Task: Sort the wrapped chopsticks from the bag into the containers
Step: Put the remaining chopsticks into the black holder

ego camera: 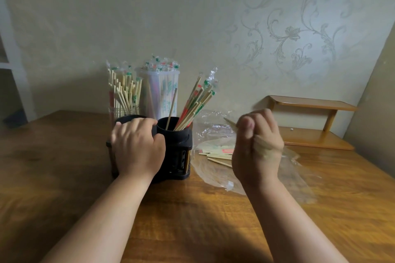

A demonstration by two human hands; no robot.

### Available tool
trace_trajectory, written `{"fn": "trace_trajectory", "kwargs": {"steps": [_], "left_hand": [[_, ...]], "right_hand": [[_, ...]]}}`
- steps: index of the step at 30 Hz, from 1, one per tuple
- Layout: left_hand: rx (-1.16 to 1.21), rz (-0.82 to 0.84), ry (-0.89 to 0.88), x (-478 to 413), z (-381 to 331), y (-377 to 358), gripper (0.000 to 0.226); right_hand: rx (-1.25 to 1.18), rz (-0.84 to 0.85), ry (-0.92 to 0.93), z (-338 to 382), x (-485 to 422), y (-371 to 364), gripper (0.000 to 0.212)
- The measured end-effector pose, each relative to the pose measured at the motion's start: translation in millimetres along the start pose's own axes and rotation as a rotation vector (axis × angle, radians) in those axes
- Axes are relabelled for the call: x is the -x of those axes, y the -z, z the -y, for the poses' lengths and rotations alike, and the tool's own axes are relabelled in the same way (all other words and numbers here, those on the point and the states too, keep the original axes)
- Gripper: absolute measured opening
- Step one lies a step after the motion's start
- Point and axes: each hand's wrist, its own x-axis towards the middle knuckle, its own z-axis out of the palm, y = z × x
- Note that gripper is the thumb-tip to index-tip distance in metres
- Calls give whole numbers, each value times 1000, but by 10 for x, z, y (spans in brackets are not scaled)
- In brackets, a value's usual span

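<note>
We note our left hand (136, 147) gripping the black container (177, 142) on the worktop (64, 166). Our right hand (256, 147) is closed round blurred wrapped chopsticks (230, 122), above the bag (213, 172).

Wood, plastic & papered wall: finishes as I see 'em.
My table (64, 177) = brown wood, varnished, glossy, grain showing. The holder (177, 147) my left hand (136, 145) grips, centre frame: black plastic, matt. The sticks (192, 107) in it: pale bare wood, smooth, some in thin clear film w/ red & green print. The tall tub (158, 83) behind: milky translucent plastic. The bag (213, 177), centre right: thin clear plastic, crinkled, shiny. The stick (230, 123) my right hand (256, 147) grips: pale wood, too blurred for wrap detail. The shelf (310, 102) at right: orange-brown wood, lacquered, smooth. The wallpaper (288, 34), upper right: cream, floral scrolls w/ slight sheen.
</note>
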Motion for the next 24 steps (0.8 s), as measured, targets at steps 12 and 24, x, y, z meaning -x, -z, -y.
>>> {"fn": "trace_trajectory", "kwargs": {"steps": [12, 24], "left_hand": [[-15, -17, -9, 8, 15, -22, 34], [-32, -30, -9, 0, 17, -20, 31]], "right_hand": [[-482, -6, -605, 136, -41, -133, 37], [-344, 426, -740, 122, -325, -635, 43]]}}
